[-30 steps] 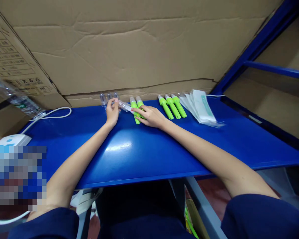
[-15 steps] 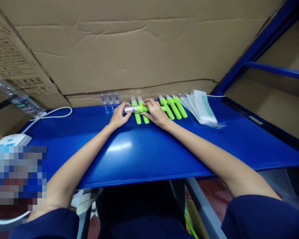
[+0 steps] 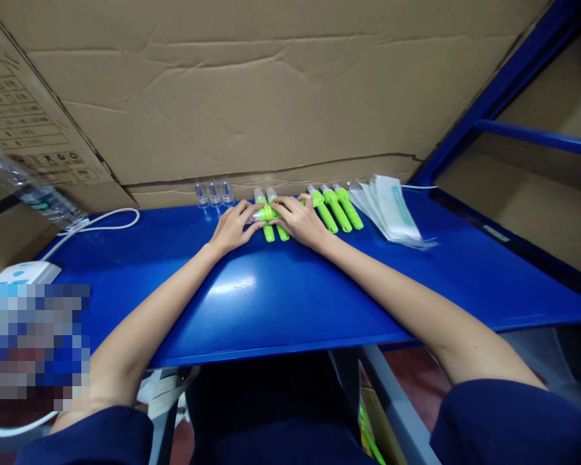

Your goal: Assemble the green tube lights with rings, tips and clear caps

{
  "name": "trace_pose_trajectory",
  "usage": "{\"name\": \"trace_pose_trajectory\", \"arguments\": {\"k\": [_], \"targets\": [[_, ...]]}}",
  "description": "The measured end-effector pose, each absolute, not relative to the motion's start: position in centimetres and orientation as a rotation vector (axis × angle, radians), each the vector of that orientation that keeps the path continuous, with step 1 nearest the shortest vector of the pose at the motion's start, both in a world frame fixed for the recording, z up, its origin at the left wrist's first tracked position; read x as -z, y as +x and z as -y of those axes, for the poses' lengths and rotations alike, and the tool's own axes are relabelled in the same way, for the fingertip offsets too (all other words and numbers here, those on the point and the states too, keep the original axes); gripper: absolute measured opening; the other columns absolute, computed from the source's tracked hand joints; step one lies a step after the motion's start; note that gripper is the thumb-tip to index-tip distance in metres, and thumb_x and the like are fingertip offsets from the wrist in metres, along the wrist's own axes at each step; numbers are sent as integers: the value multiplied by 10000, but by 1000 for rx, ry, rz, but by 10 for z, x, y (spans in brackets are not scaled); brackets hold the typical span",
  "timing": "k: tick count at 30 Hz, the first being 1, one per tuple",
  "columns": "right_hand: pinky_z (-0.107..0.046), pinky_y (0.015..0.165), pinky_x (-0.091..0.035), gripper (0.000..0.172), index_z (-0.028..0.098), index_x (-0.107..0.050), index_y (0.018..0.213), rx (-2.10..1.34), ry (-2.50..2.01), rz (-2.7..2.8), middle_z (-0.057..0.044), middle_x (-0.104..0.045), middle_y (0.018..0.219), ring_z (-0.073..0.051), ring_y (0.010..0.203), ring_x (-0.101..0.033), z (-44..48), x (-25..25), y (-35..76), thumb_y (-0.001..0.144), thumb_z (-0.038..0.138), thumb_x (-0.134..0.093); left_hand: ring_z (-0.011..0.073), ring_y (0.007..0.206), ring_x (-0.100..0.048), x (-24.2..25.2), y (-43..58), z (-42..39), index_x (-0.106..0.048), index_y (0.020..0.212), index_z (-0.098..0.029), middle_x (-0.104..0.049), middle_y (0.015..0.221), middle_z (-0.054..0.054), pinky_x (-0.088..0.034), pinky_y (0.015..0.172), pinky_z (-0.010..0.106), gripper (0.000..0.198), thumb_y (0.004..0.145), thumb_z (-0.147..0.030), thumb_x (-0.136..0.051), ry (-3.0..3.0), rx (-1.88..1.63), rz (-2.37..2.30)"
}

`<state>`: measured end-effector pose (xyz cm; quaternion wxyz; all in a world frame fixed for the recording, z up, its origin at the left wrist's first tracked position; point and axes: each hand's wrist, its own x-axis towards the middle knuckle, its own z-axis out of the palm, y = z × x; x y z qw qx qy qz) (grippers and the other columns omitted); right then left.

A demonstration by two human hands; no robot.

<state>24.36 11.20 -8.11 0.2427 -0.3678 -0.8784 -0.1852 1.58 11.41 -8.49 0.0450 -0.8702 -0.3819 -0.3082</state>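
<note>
Both hands grip one bright green flashlight (image 3: 260,215) with a clear cap, held level above the blue table. My left hand (image 3: 235,227) is closed on its clear-capped end, the fingers reaching the green collar. My right hand (image 3: 297,221) wraps round the green body, which pokes out past the fingers on the right. Two similar green flashlights (image 3: 270,234) lie beneath and behind the held one, partly covered. To the right of my right hand rest three more green flashlights (image 3: 336,210), side by side. Three clear plastic caps (image 3: 214,194) stand left of my left hand.
White and teal plastic sleeves (image 3: 392,210) lie at the right on the blue table (image 3: 281,303). A clear bottle (image 3: 39,194), a white cable (image 3: 111,223) and a white power strip (image 3: 26,274) are at the left. A cardboard panel (image 3: 271,97) rises behind.
My left hand has slid right along the flashlight, from the tip of its clear cap towards the green collar. The two hands are closer together.
</note>
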Motion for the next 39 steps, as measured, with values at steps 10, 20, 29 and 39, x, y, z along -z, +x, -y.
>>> {"name": "trace_pose_trajectory", "arguments": {"k": [10, 20, 29, 39], "targets": [[-403, 856, -310, 415, 79, -604, 1318, 666, -1102, 2496, -176, -688, 1051, -303, 953, -610, -113, 79, 242, 1085, 302, -344, 267, 1003, -641, 81, 16, -111, -582, 1369, -178, -653, 1154, 149, -483, 891, 376, 517, 989, -512, -472, -2569, 770, 1100], [-390, 839, -297, 444, 42, -645, 1200, 586, -1074, 2525, -179, -718, 1035, -298, 956, -640, -110, 84, 234, 1090, 353, -347, 237, 926, -643, 80, 15, -112, -649, 1318, -267, -671, 1050, 115, -410, 834, 338, 539, 964, -627, -460, -2491, 678, 1077], [-418, 881, -339, 541, 53, -598, 1277, 493, -1117, 2432, -200, -688, 1173, -327, 1053, -624, -119, 78, 247, 1091, 455, -287, 264, 951, -647, 82, 9, -118, -673, 1281, -254, -674, 1076, 122, -413, 868, 361, 547, 940, -643, -495, -2468, 801, 1196], [-495, 1038, -364, 407, 140, -552, 1304, 330, -1212, 2255, -168, -667, 1249, -318, 1147, -611, -143, 85, 274, 1077, 412, -352, 274, 1020, -633, 82, -15, -129, -666, 1282, -260, -671, 1081, 114, -428, 909, 358, 535, 928, -635, -525, -2352, 903, 1328]]}}
